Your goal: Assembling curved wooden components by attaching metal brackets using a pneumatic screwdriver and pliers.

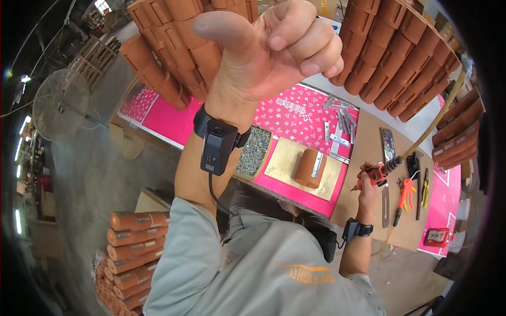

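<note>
My left hand [279, 50] is raised close to the camera, its fingers curled in and its thumb stuck out to the left; nothing shows in it. At the right, my right hand [367, 181] grips a red air screwdriver [377, 174], whose yellowish hose [436, 119] runs up to the right. Between the hands, a terracotta-coloured half-round tile [305, 171] with a metal strip [317, 164] along it rests on a gold board [280, 160]. To the board's left stands a tray of small screws [255, 150], partly behind my left forearm.
Stacked terracotta tiles stand behind the table [390, 52] [174, 47] and at the lower left [137, 237]. Loose metal strips [342, 124] lie on the pink cloth. An orange-handled tool [406, 192], yellow-black pliers [425, 187] and a red box [437, 237] lie right. A fan [61, 105] stands left.
</note>
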The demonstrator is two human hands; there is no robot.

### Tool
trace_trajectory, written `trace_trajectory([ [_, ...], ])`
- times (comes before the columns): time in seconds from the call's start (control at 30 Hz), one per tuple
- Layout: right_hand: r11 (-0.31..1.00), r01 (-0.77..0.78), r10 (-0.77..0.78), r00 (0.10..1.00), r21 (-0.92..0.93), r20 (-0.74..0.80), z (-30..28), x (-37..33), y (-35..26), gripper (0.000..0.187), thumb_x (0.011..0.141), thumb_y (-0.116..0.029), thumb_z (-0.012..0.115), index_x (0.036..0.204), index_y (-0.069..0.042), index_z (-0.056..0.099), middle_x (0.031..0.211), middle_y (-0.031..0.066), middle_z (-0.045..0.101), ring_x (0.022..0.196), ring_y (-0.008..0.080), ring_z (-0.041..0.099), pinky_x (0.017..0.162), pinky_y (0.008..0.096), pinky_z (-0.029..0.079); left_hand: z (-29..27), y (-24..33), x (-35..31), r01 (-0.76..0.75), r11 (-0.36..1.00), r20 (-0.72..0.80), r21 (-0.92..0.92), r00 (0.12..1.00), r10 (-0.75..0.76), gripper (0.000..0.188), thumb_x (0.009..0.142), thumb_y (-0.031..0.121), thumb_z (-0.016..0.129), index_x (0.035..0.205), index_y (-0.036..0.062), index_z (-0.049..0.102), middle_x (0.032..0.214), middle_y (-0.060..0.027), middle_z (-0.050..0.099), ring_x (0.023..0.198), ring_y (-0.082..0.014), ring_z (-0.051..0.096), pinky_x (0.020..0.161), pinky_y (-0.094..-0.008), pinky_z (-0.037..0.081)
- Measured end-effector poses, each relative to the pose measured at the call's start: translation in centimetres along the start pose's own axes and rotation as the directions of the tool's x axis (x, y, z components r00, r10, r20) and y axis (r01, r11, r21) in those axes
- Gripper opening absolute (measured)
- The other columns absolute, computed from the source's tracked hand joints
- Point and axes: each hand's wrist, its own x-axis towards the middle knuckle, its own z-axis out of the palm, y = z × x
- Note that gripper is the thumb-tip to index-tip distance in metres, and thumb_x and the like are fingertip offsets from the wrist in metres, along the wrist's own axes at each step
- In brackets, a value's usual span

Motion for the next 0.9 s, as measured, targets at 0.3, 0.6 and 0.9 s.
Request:
trace_trajectory([
  [0.3, 0.993, -0.122, 0.122, 0.992, 0.01, -0.026, -0.1, -1.3, -1.1, 0.027, 0.085, 0.003, 0.058, 0.112, 0.001, 0.058, 0.097, 0.0106, 0.065, 0.073, 0.0141, 0.061, 0.063, 0.0272, 0.05, -0.2, 2.3, -1.5, 0.24, 0.953, -0.023, 0.186, 0.971, -0.24, 0.063, 0.056, 0.084, 0.069, 0.077, 0.0281, 0.052, 0.073, 0.0133, 0.042, 0.079, -0.0068, 0.049, 0.086, -0.0283, 0.038],
  [0.6, 0.992, -0.112, 0.11, 0.993, -0.053, -0.05, 0.6, -0.9, -2.0, 0.026, 0.085, 0.004, 0.058, 0.111, 0.001, 0.06, 0.096, 0.0117, 0.065, 0.074, 0.0143, 0.063, 0.062, 0.0261, 0.05, 0.2, 1.9, -2.8, 0.152, 0.962, -0.106, 0.227, 0.986, -0.131, 0.019, 0.103, 0.036, 0.055, 0.115, 0.0286, 0.069, 0.086, 0.0127, 0.058, 0.084, -0.008, 0.052, 0.088, -0.03, 0.041],
  [0.9, 0.996, -0.084, 0.083, 0.995, -0.031, -0.053, 0.5, -0.8, -1.2, 0.027, 0.084, 0.004, 0.058, 0.111, 0.002, 0.06, 0.096, 0.0122, 0.065, 0.074, 0.0144, 0.063, 0.056, 0.0248, 0.049, 0.7, 1.3, -3.9, 0.231, 0.969, -0.126, 0.09, 0.968, -0.219, 0.018, 0.099, 0.041, 0.061, 0.088, 0.0276, 0.065, 0.08, 0.0099, 0.059, 0.087, -0.0112, 0.058, 0.085, -0.0307, 0.045],
])
